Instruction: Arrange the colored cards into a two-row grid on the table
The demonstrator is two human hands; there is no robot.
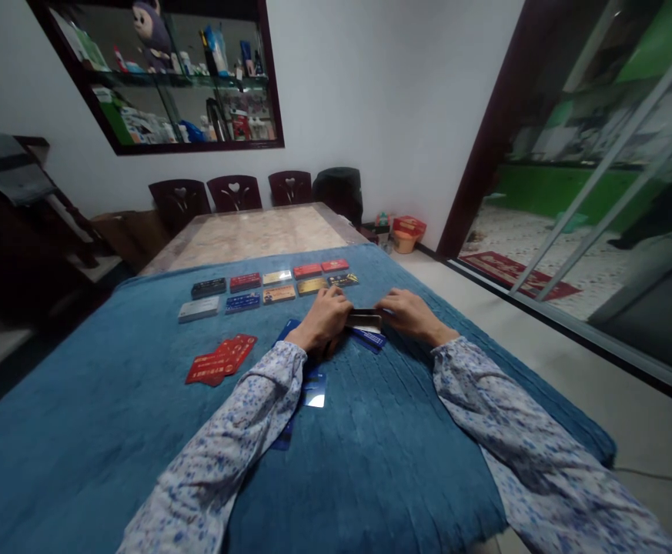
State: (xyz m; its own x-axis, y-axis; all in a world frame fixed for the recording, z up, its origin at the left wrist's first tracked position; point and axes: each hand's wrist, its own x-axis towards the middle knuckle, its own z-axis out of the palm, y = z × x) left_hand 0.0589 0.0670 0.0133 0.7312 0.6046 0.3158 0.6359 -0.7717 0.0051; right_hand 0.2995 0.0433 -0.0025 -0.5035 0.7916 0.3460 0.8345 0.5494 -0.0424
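Note:
Between my left hand (325, 317) and my right hand (410, 314) is a stack of cards (366, 321), seen edge-on with a dark top and a pale side. My left fingers close on its left end, and my right fingers pinch its right end. Blue cards (370, 339) lie on the cloth just under the stack. More blue cards (314, 387) are spread beside and beneath my left wrist, partly hidden by the hand and sleeve. To the left, several red cards (223, 360) lie loosely fanned.
Two rows of card stacks stand beyond my hands, among them a white stack (198, 308), a dark blue stack (242, 302) and a red stack (335, 265). A blue cloth (370, 462) covers the table's near part. Chairs (235, 192) stand at the far end.

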